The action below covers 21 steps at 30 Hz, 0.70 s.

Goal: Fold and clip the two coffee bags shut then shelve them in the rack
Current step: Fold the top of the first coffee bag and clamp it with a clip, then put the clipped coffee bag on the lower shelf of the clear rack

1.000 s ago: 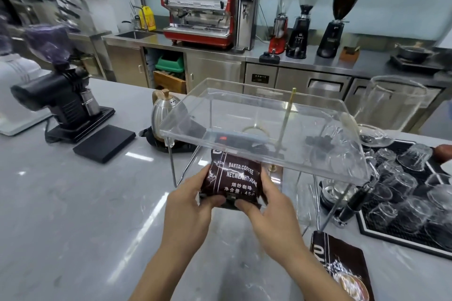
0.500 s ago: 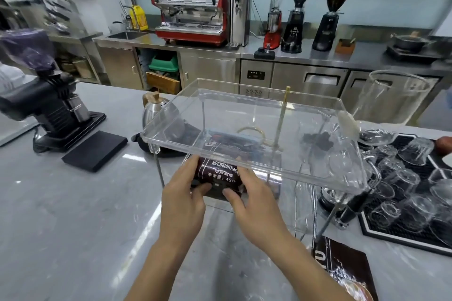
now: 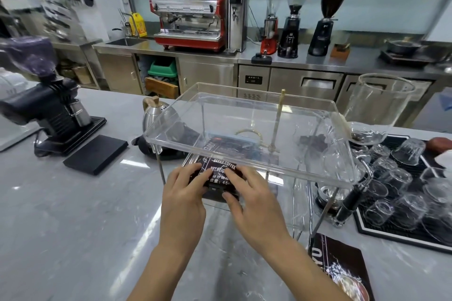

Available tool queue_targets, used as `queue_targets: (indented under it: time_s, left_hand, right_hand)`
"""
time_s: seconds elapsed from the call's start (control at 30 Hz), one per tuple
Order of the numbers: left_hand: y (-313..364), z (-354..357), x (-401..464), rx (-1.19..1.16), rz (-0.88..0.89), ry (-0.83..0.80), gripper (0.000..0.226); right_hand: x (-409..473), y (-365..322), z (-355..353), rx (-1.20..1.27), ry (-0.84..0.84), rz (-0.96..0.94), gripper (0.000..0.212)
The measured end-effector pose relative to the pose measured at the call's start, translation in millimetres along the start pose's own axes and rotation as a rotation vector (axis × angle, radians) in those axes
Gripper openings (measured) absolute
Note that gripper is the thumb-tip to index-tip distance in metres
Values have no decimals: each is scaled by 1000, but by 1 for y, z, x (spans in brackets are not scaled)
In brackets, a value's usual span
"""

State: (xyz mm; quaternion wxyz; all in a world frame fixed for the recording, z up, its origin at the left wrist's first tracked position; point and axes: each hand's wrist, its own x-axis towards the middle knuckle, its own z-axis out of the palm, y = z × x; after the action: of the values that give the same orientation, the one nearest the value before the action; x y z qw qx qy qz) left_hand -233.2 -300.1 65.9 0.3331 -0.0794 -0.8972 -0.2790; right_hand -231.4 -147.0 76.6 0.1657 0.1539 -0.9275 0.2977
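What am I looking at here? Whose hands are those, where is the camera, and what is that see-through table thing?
There is no robot here, just a person. The camera sits on their head and looks down, so you see their own two hands as if they were yours.

The left hand and the right hand are pushing a dark coffee bag onto the lower level of a see-through plastic rack on thin metal legs. Their fingers lie flat on the bag's front. Something light blue shows across its top through the plastic, maybe the clip; I cannot tell for sure.

A second coffee bag lies flat on the grey counter to the right, waiting its turn.

Also on the counter: a silver kettle, a black grinder, and upside-down glasses on a black mat. Far behind stands a red coffee machine.
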Motion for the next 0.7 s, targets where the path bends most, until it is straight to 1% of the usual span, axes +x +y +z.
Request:
queue_targets:
  time_s: [0.17, 0.27, 0.37, 0.43, 0.57, 0.7]
  left_hand:
    - [0, -4, -6, 62, 21, -47, 55]
    - [7, -9, -16, 48, 34, -18, 41]
    - [20, -14, -36, 8, 56, 26, 23]
    - [29, -13, -51, -19, 69, 29, 16]
    - [46, -3, -80, -116, 62, -25, 16]
    - [66, 6, -102, -215, 49, -105, 17]
  right_hand:
    - [-9, -3, -4, 11, -74, -1, 50]
    - [-23, -2, -12, 30, -46, 5, 47]
    - [-47, -2, -28, 43, 31, 7, 38]
    - [-66, 1, -39, 38, 46, 24, 33]
    - [-106, 11, -57, 39, 57, 51, 27]
    - [-138, 27, -72, 46, 68, 157, 24]
